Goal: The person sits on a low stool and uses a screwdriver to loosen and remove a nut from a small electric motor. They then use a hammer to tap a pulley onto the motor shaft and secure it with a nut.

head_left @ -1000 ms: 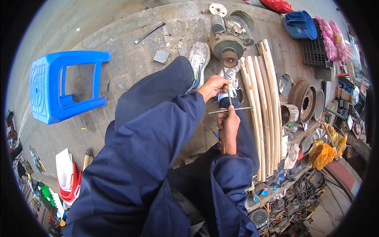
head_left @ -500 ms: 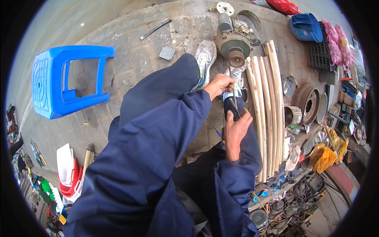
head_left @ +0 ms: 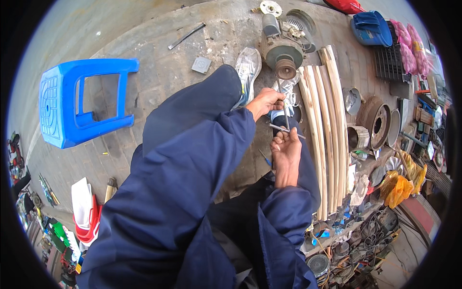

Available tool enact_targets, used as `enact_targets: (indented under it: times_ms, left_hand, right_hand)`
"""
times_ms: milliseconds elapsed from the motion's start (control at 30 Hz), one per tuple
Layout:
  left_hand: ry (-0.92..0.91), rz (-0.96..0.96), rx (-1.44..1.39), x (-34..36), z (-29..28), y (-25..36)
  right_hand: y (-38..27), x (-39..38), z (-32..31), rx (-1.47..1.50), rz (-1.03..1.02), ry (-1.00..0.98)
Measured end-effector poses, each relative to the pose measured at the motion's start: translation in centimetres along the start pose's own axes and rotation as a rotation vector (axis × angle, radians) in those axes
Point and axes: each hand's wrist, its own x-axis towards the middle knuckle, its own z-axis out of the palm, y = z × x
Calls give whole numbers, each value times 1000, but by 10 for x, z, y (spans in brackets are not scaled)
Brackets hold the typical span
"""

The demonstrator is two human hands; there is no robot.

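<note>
An electric motor [head_left: 281,49] with a rusty round pulley [head_left: 285,70] lies on the ground just beyond my feet. A metal T-handle wrench [head_left: 287,120] runs from the middle of the pulley back toward me. Closed around its shaft is my left hand [head_left: 266,101], close to the pulley end. My right hand [head_left: 287,153] has its fingers curled at the crossbar, which sticks out on both sides of them. The bar lies slightly tilted, its right end nearer me. Whether the wrench tip sits on a bolt in the pulley is too small to tell.
Long pale wooden poles [head_left: 325,135] lie right of my leg. Beyond them are a rusty wheel rim [head_left: 379,123] and a tangle of cables [head_left: 368,241]. A blue plastic stool [head_left: 60,103] lies on its side at left. A screwdriver [head_left: 264,157] lies between my legs.
The wrench's crossbar has turned from pointing toward me to lying nearly crosswise. My right hand has rolled over with it, while my left hand stays on the shaft.
</note>
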Motion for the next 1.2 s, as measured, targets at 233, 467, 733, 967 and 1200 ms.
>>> enact_targets:
  times_ms: [233, 467, 733, 967, 1200]
  left_hand:
    - [15, -1, 73, -4, -3, -1]
    - [-152, -77, 21, -25, 46, -16]
    - [-260, 104, 15, -15, 84, 24]
    - [-250, 128, -5, 1, 81, 32]
    - [-226, 126, -9, 1, 81, 31]
  right_hand:
    - [4, 5, 4, -89, 6, 27]
    - [-19, -49, 18, -376, -359, 222]
    - [-60, -51, 39, -1210, -845, 319]
    - [-69, -35, 48, -1341, -999, 291]
    - [-66, -36, 44, -1435, -944, 297]
